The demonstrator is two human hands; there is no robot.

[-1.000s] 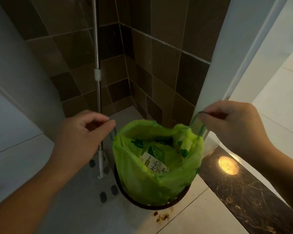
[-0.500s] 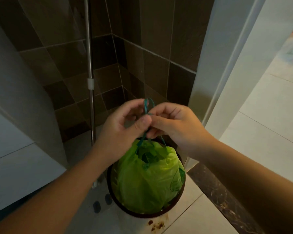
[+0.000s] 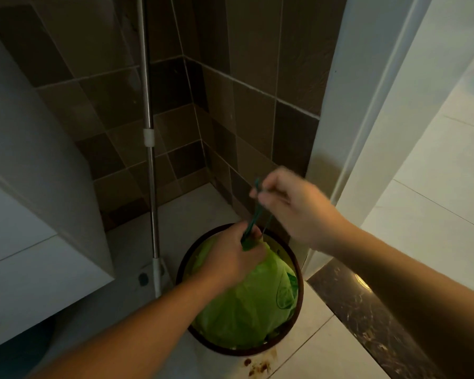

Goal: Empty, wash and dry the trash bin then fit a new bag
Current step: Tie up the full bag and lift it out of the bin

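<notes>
While both hands knot the green bag (image 3: 246, 305), a mop pole (image 3: 148, 149) stands beside.

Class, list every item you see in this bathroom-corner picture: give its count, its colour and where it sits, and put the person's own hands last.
trash bin: one, dark brown, round, on the floor in the corner by the door frame.
bag: one, green, bunched closed, inside the trash bin.
drawstring: one, dark green, stretched from the bag's neck up to the right hand.
mop pole: one, silver, standing against the tiled wall, left of the bin.
cabinet: one, white, at the left.
door frame: one, white, right of the bin.
stain: one patch, brown, on the floor in front of the bin.
left hand: one, gripping the bag's neck.
right hand: one, pinching the drawstring above the bin.
</notes>
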